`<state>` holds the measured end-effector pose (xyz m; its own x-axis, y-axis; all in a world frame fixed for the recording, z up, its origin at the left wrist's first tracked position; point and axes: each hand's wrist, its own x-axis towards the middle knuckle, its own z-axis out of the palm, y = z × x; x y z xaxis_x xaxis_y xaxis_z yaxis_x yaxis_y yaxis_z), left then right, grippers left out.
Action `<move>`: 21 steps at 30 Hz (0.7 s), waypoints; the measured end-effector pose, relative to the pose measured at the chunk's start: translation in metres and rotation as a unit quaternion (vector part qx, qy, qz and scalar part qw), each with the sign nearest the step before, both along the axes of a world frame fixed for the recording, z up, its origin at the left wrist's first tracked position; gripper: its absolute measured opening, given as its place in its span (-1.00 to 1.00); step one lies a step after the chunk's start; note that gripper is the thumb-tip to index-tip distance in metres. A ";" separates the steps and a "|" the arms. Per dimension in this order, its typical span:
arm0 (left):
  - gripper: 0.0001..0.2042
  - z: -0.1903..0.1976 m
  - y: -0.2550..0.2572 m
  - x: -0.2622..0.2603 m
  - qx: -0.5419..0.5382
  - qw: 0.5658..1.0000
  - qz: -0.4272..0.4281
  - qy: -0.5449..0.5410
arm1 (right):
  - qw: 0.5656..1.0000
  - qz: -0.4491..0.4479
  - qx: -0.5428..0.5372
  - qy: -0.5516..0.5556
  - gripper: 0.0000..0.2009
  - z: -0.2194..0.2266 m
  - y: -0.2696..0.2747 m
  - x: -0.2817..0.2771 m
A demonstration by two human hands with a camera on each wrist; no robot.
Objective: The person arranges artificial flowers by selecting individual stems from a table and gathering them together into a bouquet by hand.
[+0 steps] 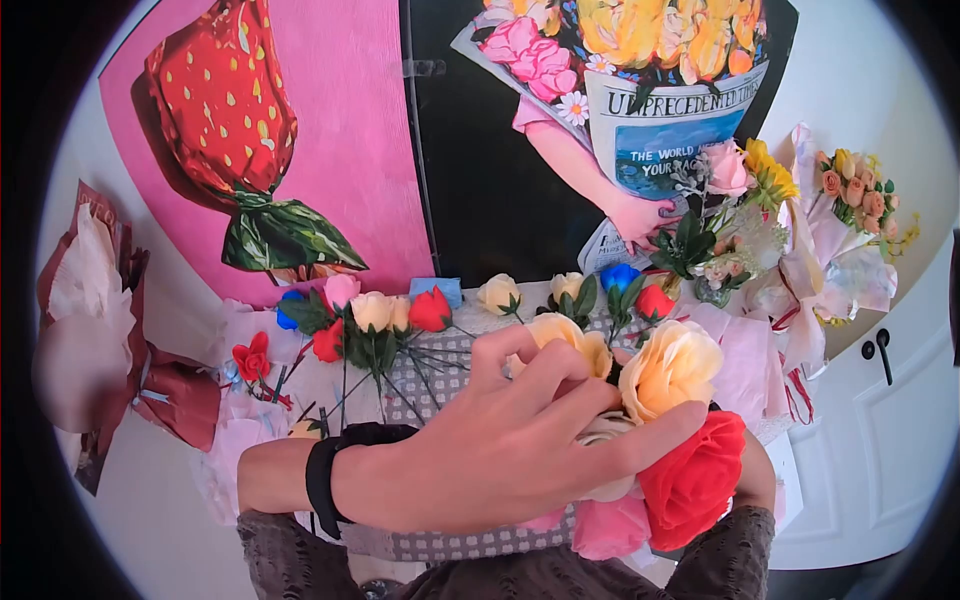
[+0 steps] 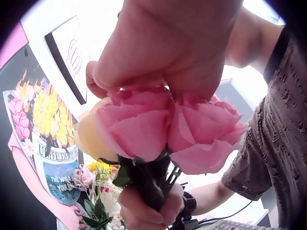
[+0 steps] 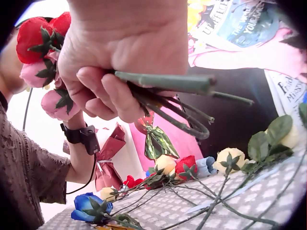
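In the head view my left hand (image 1: pixel 500 440) reaches from the left over a bunch of roses. Its bent fingers lie among a peach rose (image 1: pixel 672 370), a cream rose (image 1: pixel 603 450) and a red rose (image 1: pixel 692 480). The fingertips are hidden by petals, so I cannot tell if they pinch a bloom. From below, pink roses (image 2: pixel 136 122) sit right under the palm. My right hand (image 3: pixel 112 91) curls its fingers round the green stems (image 3: pixel 163 82), whose cut ends stick out past the fist. Blooms and the left hand cover it in the head view.
Loose roses with long stems lie along the table's checked cloth (image 1: pixel 425 390), among them a blue rose (image 3: pixel 91 207). A mixed bouquet (image 1: pixel 715 240) stands at the back right. Red wrapping paper (image 1: pixel 180 395) is at the left, a white door (image 1: pixel 850 470) at the right.
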<state>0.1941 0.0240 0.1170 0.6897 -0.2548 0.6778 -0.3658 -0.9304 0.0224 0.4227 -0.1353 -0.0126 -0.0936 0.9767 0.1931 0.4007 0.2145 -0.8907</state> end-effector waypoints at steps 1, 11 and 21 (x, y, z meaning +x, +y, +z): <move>-0.45 -0.001 0.001 0.001 -0.002 1.000 0.002 0.001 | 1.000 0.023 -0.009 0.009 -0.64 -0.003 0.001 0.003; -0.29 -0.005 0.015 0.001 -0.062 0.998 0.006 -0.014 | 0.991 0.125 -0.033 0.046 -0.60 -0.012 0.012 0.027; -0.54 -0.007 0.014 0.005 -0.063 0.991 0.051 -0.107 | 0.995 0.093 0.012 0.018 -0.65 0.006 0.012 0.019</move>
